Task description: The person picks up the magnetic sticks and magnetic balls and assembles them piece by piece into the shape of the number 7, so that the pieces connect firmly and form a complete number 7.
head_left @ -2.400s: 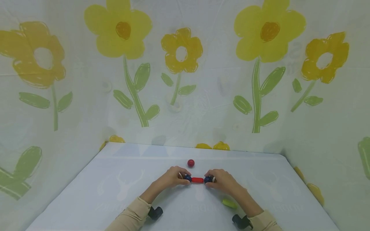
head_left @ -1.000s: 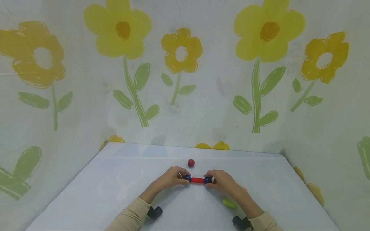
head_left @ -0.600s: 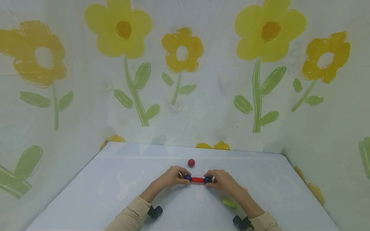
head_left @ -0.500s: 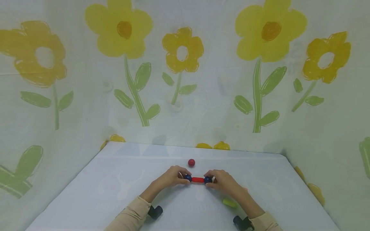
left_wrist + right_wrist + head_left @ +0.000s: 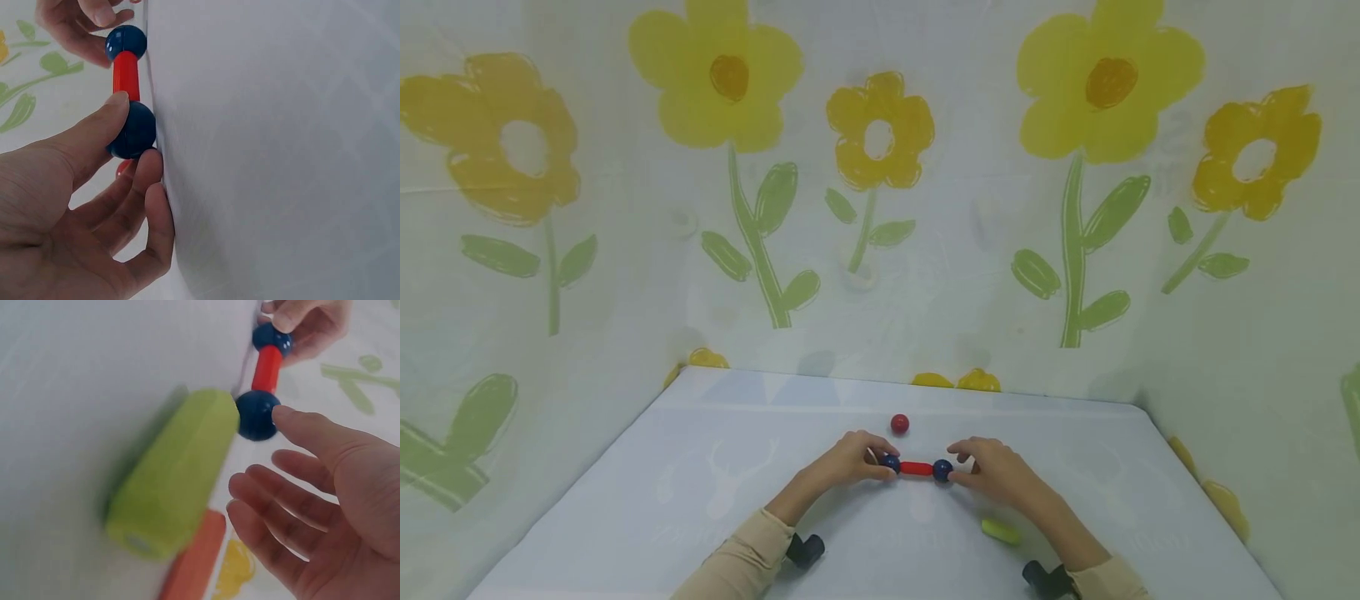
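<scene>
A red stick (image 5: 916, 468) lies on the table with a dark blue ball at each end. My left hand (image 5: 853, 458) pinches the left blue ball (image 5: 132, 130) between thumb and fingers. At the other end, my right hand (image 5: 1000, 471) is spread beside the right blue ball (image 5: 942, 470); its thumb tip is at the ball's side in the right wrist view, and whether it touches I cannot tell. The other right fingers stand apart from the ball. Both balls meet the stick's ends.
A red ball (image 5: 899, 424) sits beyond the hands. A yellow-green stick (image 5: 1001, 532) lies by the right forearm. An orange stick (image 5: 197, 556) shows behind it in the right wrist view. Flowered cloth (image 5: 970, 275) walls in the white table (image 5: 715, 467).
My right hand has let go of the right blue ball and moved slightly right, its fingers spreading. The left hand keeps its pinch, and the stick with both balls stays in place.
</scene>
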The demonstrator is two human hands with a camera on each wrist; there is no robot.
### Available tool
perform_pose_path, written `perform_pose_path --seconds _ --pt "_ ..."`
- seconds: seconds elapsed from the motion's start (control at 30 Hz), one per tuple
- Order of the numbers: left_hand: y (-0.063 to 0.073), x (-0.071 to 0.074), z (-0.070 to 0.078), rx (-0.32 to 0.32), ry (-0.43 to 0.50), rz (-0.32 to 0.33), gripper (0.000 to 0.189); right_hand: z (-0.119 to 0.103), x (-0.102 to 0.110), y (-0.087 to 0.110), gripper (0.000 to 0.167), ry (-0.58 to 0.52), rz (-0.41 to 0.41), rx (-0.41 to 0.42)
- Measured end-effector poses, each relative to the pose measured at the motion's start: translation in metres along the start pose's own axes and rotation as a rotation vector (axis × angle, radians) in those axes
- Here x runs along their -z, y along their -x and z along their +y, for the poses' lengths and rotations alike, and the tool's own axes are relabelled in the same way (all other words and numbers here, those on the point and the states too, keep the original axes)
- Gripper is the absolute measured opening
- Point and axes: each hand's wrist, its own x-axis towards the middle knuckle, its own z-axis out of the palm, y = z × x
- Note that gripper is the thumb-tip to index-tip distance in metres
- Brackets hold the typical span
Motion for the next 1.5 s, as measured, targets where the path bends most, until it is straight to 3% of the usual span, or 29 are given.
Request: perform_pose_path --seconds 0.3,0.53,0.73,0.93,1.2,1.5 --pt "0.0 0.0 0.0 -0.004 -0.009 0.0 0.031 0.01 0.019 0.016 0.033 0.054 0.047 0.009" --pt "0.0 0.0 -0.001 -0.005 -0.011 0.005 0.031 0.023 0.028 0.025 0.027 0.084 0.063 0.107" --pt "0.0 0.0 -0.002 -0.01 -0.005 0.006 0.031 0.032 0.027 0.028 0.025 0.084 0.039 0.047" --pt "-0.001 0.0 -0.001 -0.004 -0.004 0.008 0.031 0.041 0.027 0.033 0.024 0.094 0.068 0.099" --pt "0.0 0.0 0.001 0.013 0.002 0.005 0.03 0.048 0.026 0.037 0.024 0.084 0.08 0.101" --pt "0.001 0.0 0.001 0.017 0.002 0.008 0.029 0.05 0.024 0.042 0.022 0.039 0.047 0.025"
